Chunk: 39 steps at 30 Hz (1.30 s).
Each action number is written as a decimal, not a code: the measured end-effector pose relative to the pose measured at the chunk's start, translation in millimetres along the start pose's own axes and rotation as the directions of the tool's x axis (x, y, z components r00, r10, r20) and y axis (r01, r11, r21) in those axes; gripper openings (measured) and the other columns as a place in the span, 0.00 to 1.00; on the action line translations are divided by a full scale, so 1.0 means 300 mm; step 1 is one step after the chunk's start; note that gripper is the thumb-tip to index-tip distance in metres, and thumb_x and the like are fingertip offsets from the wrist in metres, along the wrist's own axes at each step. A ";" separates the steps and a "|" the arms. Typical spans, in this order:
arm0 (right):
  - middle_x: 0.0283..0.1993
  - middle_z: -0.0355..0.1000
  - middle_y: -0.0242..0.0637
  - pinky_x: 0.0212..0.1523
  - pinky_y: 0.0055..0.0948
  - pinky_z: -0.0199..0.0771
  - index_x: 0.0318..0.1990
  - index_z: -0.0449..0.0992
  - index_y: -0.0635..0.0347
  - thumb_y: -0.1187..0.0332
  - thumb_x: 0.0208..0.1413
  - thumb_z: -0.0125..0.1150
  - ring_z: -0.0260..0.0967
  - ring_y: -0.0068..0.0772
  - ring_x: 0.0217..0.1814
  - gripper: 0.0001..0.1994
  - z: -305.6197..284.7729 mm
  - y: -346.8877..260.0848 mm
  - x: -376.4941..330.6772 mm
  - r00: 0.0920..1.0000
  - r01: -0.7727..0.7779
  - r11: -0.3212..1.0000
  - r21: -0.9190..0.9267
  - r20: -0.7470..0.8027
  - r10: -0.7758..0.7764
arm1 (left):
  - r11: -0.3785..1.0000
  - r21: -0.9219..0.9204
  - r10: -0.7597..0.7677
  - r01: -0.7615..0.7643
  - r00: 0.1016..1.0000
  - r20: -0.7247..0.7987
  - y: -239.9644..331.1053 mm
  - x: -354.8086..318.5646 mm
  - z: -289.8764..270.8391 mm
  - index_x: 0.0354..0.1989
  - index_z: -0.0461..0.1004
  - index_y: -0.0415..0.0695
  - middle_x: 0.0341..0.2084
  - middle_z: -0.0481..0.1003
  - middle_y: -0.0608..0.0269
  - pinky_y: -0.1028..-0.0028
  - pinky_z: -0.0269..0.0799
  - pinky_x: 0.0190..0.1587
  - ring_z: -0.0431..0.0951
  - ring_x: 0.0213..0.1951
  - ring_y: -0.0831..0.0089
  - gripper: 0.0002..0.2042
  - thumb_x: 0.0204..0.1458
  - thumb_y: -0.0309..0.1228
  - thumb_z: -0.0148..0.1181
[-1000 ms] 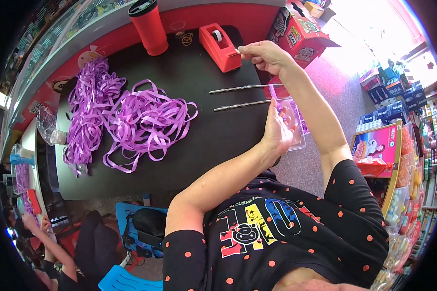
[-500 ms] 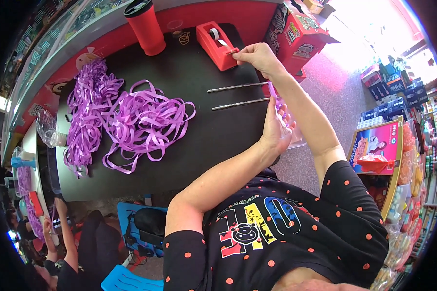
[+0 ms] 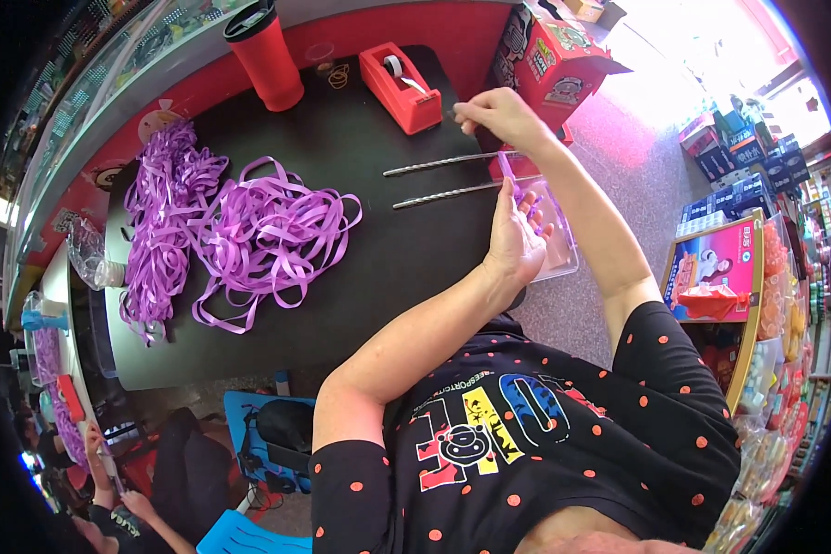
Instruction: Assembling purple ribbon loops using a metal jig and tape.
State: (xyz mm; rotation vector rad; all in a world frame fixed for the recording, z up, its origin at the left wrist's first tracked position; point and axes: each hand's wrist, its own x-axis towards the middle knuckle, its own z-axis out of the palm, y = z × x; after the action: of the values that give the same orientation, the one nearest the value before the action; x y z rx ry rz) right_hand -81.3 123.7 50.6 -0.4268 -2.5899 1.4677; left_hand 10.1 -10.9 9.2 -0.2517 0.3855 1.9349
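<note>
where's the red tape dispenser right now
In the head view the red tape dispenser sits at the far edge of the black table, just left of the right hand and right of the tall red cup.

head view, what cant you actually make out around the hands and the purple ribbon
- Head view: what the right hand pinches is too small to tell.
- Contents of the clear plastic box: mostly hidden behind the left hand.
- How the purple ribbon strip ends: its lower end is lost behind the left hand.
- Near ends of the two metal rods: covered by the hands and the strip.
</note>
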 end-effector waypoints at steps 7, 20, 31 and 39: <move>0.29 0.75 0.33 0.38 0.18 0.70 0.35 0.79 0.67 0.66 0.53 0.61 0.71 0.19 0.32 0.11 -0.154 0.032 -0.277 0.973 -0.198 0.963 0.183 0.157 0.170 | 0.999 -0.014 0.052 -0.052 0.998 0.034 -0.004 0.035 -0.037 0.53 0.60 0.56 0.49 0.61 0.66 0.61 0.49 0.58 0.56 0.53 0.67 0.20 0.53 0.42 0.56; 0.28 0.76 0.34 0.35 0.21 0.72 0.34 0.78 0.70 0.72 0.51 0.60 0.72 0.19 0.31 0.08 -0.157 0.111 -0.496 0.983 -0.161 0.986 -0.034 0.083 0.164 | 0.992 0.118 0.051 -0.051 0.999 0.007 -0.006 0.036 -0.037 0.65 0.47 0.68 0.42 0.65 0.72 0.67 0.61 0.48 0.63 0.40 0.75 0.33 0.55 0.25 0.54; 0.31 0.74 0.28 0.32 0.17 0.66 0.41 0.79 0.63 0.64 0.56 0.59 0.66 0.14 0.31 0.12 -0.135 0.134 -0.546 0.944 -0.293 0.924 0.246 -0.078 0.321 | 0.978 0.187 0.086 -0.089 0.996 0.026 -0.006 0.036 -0.036 0.64 0.47 0.62 0.36 0.66 0.73 0.71 0.61 0.40 0.65 0.33 0.81 0.31 0.56 0.22 0.50; 0.37 0.75 0.30 0.45 0.19 0.66 0.40 0.77 0.65 0.66 0.55 0.61 0.68 0.17 0.39 0.11 -0.095 0.197 -0.581 0.977 -0.183 0.887 0.424 -0.025 0.213 | 0.981 0.176 0.076 -0.082 0.996 0.040 -0.006 0.037 -0.034 0.66 0.43 0.63 0.36 0.66 0.71 0.67 0.61 0.43 0.66 0.33 0.80 0.34 0.55 0.21 0.50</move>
State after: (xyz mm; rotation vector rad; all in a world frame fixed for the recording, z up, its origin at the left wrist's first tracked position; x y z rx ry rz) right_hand 102.2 122.1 18.6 -0.6833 -2.1370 1.9752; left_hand 7.4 -4.5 -4.3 -0.0888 0.5503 1.9652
